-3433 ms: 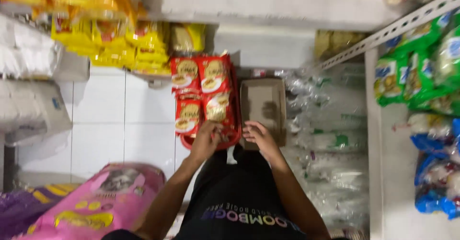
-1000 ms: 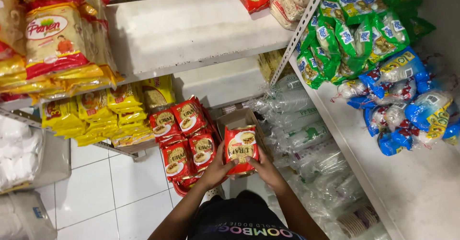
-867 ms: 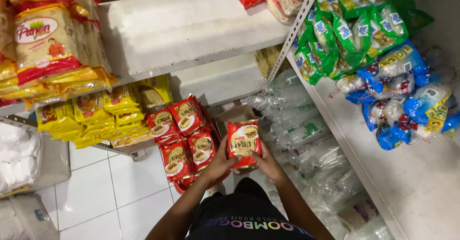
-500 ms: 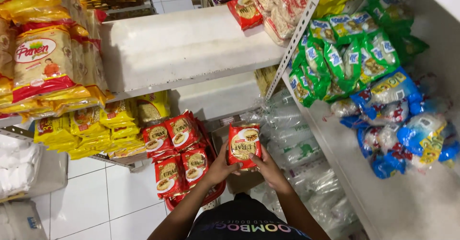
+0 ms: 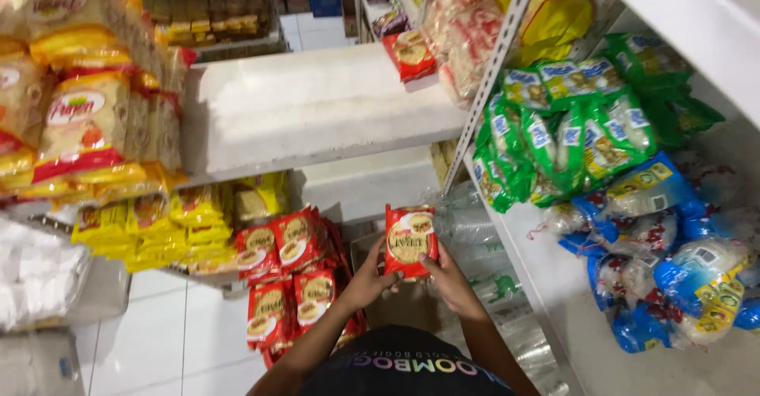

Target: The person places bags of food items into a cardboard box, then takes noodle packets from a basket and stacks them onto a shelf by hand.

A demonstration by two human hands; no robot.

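Both hands hold one red noodle packet point(image 5: 410, 240) upright in front of my chest. My left hand point(image 5: 369, 277) grips its lower left edge, and my right hand point(image 5: 450, 280) grips its lower right edge. Just left of the packet, more red noodle packets point(image 5: 283, 273) of the same kind stand in rows on a low shelf. Above them a white shelf board point(image 5: 317, 115) is mostly bare, with one red packet point(image 5: 409, 54) lying at its far right end.
Yellow packets point(image 5: 150, 226) fill the low shelf at left, larger yellow-and-red bags point(image 5: 75, 119) above them. On the right shelf hang green packets point(image 5: 554, 139) and blue bags point(image 5: 665, 253). Clear plastic bags point(image 5: 475, 238) sit below. White floor tiles point(image 5: 174, 341) show at lower left.
I have picked a red packet from the low stack and raised it with both hands. My view has tilted upward, showing more of the upper shelves.
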